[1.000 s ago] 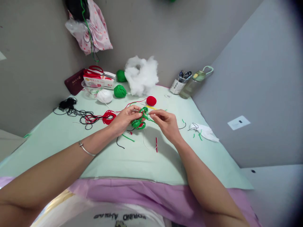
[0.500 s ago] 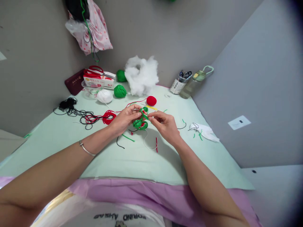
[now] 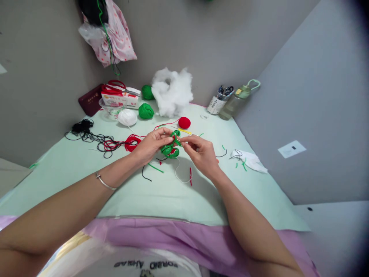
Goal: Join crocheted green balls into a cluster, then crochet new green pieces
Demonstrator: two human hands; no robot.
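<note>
My left hand [image 3: 150, 145] pinches the upper part of a green crocheted piece [image 3: 170, 151] between thumb and fingers. Red and white patches show on it, and its lower end hangs close over the table. From the other side my right hand [image 3: 202, 152] is closed, thumb against index finger, on a thin silver needle-like tool [image 3: 178, 139] whose tip meets the work. Its exact kind is too small to make out. A white thread [image 3: 176, 175] curls on the table below the piece.
Behind the hands lie a red yarn ball [image 3: 184, 122] and a yellow-handled tool [image 3: 184, 131]. Black yarn [image 3: 100, 140] and red yarn [image 3: 133, 142] tangle at left. White stuffing [image 3: 172, 92], green yarn balls [image 3: 146, 111] and scissors [image 3: 117, 87] sit at the back, a bottle [image 3: 235, 102] at right.
The top of the crocheted piece has turned slightly in my left hand, showing more red. My right hand has barely shifted, still at the work with the silver tool.
</note>
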